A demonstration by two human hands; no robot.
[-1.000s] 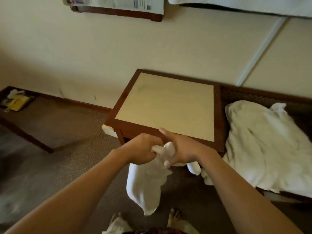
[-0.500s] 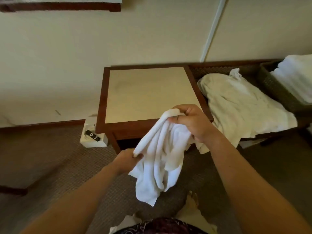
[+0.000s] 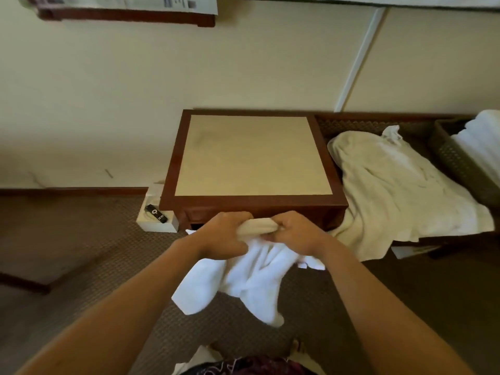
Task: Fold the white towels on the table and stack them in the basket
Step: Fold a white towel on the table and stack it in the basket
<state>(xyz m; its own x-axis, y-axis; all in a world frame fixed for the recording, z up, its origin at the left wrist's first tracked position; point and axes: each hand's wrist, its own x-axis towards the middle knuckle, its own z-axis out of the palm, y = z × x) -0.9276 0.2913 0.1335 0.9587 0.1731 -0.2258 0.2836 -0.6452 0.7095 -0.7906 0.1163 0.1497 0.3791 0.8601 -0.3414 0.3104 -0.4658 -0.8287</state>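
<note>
A small white towel hangs bunched in the air in front of the table, just below its near edge. My left hand and my right hand both grip its top edge, close together, with fingers curled round the cloth. The table's tan top with a dark wood frame is bare. A woven basket stands at the far right with folded white towels in it. A large cream towel lies crumpled on the low bench between table and basket.
A white box with a black remote on it stands on the carpet left of the table. A dark wooden furniture leg crosses the floor at far left. The wall rises right behind the table.
My left hand has come up from the towel's lower edge to the top edge beside my right hand. The towel now hangs from both hands in front of the table.
</note>
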